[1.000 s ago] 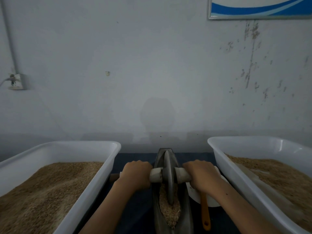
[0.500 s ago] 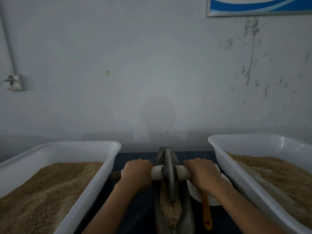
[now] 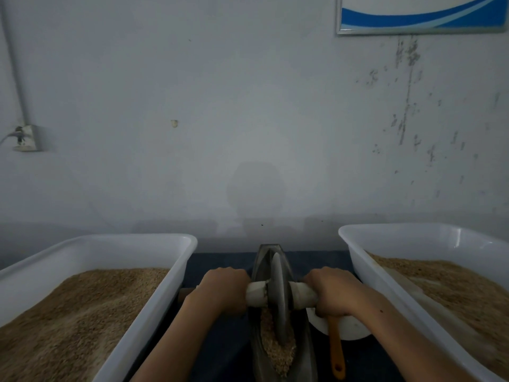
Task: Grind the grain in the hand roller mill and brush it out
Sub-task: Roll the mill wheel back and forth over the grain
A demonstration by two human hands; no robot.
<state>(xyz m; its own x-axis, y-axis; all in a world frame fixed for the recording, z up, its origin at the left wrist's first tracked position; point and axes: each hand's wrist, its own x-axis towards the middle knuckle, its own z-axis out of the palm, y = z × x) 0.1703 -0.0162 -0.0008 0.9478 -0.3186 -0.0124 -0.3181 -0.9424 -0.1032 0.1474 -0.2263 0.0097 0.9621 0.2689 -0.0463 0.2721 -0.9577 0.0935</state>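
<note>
Forearms reach fwd, wrists level. L hand and R hand each clenched round axle handle either side of grinding wheel, which stands upright in metal trough w/ grain below, btwn two white tubs.

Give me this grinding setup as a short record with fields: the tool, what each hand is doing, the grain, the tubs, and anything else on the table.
tool: grey metal roller wheel standing upright in a narrow grey boat-shaped trough
left hand: grips the pale axle handle on the wheel's left
right hand: grips the axle on the wheel's right
grain in trough: tan, piled at the near end
tubs: white plastic tub on the left and white plastic tub on the right, both holding tan grain
other: orange handle lying over a white bowl
</note>
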